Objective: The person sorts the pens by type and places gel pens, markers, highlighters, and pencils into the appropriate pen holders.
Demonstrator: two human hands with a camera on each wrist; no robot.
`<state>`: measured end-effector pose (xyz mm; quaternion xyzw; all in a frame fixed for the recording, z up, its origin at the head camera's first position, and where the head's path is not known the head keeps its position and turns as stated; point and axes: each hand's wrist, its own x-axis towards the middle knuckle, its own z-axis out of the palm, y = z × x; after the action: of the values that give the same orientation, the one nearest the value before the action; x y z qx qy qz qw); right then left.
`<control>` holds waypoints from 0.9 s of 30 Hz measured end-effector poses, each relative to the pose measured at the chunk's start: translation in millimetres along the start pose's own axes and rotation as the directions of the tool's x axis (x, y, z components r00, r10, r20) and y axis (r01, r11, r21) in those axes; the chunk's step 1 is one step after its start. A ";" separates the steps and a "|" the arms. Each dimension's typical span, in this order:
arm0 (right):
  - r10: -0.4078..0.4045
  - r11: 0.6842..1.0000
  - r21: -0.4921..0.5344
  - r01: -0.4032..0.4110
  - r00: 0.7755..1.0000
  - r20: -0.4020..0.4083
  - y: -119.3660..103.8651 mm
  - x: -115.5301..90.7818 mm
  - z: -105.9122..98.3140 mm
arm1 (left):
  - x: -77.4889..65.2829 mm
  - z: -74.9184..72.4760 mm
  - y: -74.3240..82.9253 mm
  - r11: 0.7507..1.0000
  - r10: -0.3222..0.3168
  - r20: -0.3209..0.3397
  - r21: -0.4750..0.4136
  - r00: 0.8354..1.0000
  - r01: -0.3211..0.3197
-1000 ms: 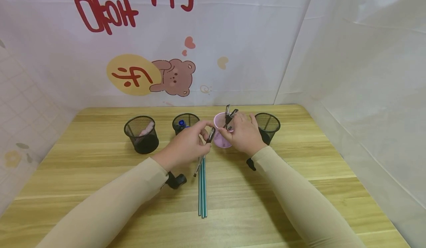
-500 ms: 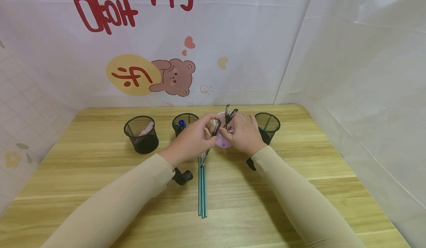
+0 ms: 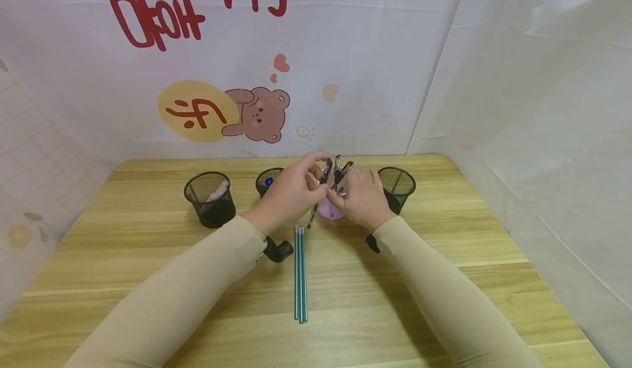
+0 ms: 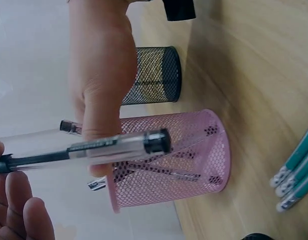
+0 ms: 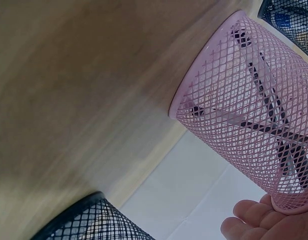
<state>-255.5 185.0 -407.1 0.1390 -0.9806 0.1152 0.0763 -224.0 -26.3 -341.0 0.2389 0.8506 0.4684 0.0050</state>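
My left hand (image 3: 293, 195) pinches a clear-barrelled black pen (image 4: 103, 150) by its capped end. The pen slants beside the mouth of a pink mesh pen holder (image 5: 234, 100), with its other end pointing down toward the table. My right hand (image 3: 365, 201) holds the pen holder at its rim, thumb over the near side and fingers behind. Inside the holder lean several similar pens (image 5: 274, 130), two of their caps (image 3: 338, 164) sticking up past the rim. In the left wrist view, the right thumb partly hides behind the held pen.
Several green pencils (image 3: 300, 275) lie side by side on the wooden table (image 3: 345, 313). A black mesh holder (image 3: 217, 211) with something pale pink stands left; another (image 3: 264, 181) with blue-capped items is partly behind my left hand. A third (image 3: 402, 184) stands right. A printed cloth (image 3: 345, 110) hangs behind.
My left hand has moved right and away from me, bringing the pen up to the pink holder's mouth. My right hand keeps its hold on the rim.
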 end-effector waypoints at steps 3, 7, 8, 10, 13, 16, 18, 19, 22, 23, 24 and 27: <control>-0.005 1.000 0.001 0.005 1.000 -0.007 -0.2 0.1 -0.4 | 3.2 -2.3 1.8 1.000 0.011 -0.017 -0.015 1.000 -0.011; -0.010 1.000 0.009 0.011 1.000 -0.018 -0.3 0.2 -0.4 | 7.4 -5.5 4.2 0.999 0.029 -0.040 -0.016 0.999 -0.029; -0.010 1.000 0.013 0.010 1.000 -0.018 -0.3 0.1 -0.3 | 8.3 -6.1 4.7 0.999 0.035 -0.047 -0.018 0.998 -0.035; -0.011 1.000 0.020 0.011 1.000 -0.018 -0.1 0.0 0.0 | 10.1 -6.9 5.6 0.999 0.046 -0.060 -0.024 0.997 -0.047; -0.011 1.000 0.029 0.011 1.000 -0.017 0.0 -0.1 0.6 | 12.5 -7.2 6.2 0.997 0.063 -0.076 -0.037 0.995 -0.066; -0.011 1.000 0.028 0.011 1.000 -0.022 0.0 -0.1 1.1 | 14.6 -6.6 6.5 0.996 0.075 -0.085 -0.040 0.994 -0.078; -0.011 1.000 0.026 0.011 1.000 -0.024 0.0 0.0 1.5 | 16.1 -6.3 7.0 0.996 0.080 -0.094 -0.043 0.992 -0.084; -0.011 1.000 0.025 0.011 1.000 -0.025 -0.1 0.1 1.7 | 16.9 -6.1 7.2 0.995 0.082 -0.100 -0.048 0.992 -0.087; -0.009 1.000 0.018 0.009 1.000 -0.022 -0.1 0.2 2.3 | 19.9 -6.0 7.9 0.993 0.097 -0.126 -0.059 0.987 -0.105; -0.008 1.000 0.017 0.009 1.000 -0.021 -0.1 0.3 2.3 | 21.0 -6.0 8.1 0.992 0.104 -0.135 -0.063 0.985 -0.113; -0.008 1.000 0.014 0.008 1.000 -0.019 0.0 0.3 2.4 | 22.1 -6.0 8.1 0.991 0.110 -0.145 -0.063 0.983 -0.121; -0.006 1.000 0.004 0.007 1.000 -0.015 -0.2 0.2 1.9 | 25.3 -5.5 8.3 0.988 0.131 -0.172 -0.058 0.976 -0.143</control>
<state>-255.9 184.3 -408.9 0.1415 -0.9793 0.1181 0.0838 -244.3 -16.5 -325.9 0.2563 0.8126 0.5156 -0.0905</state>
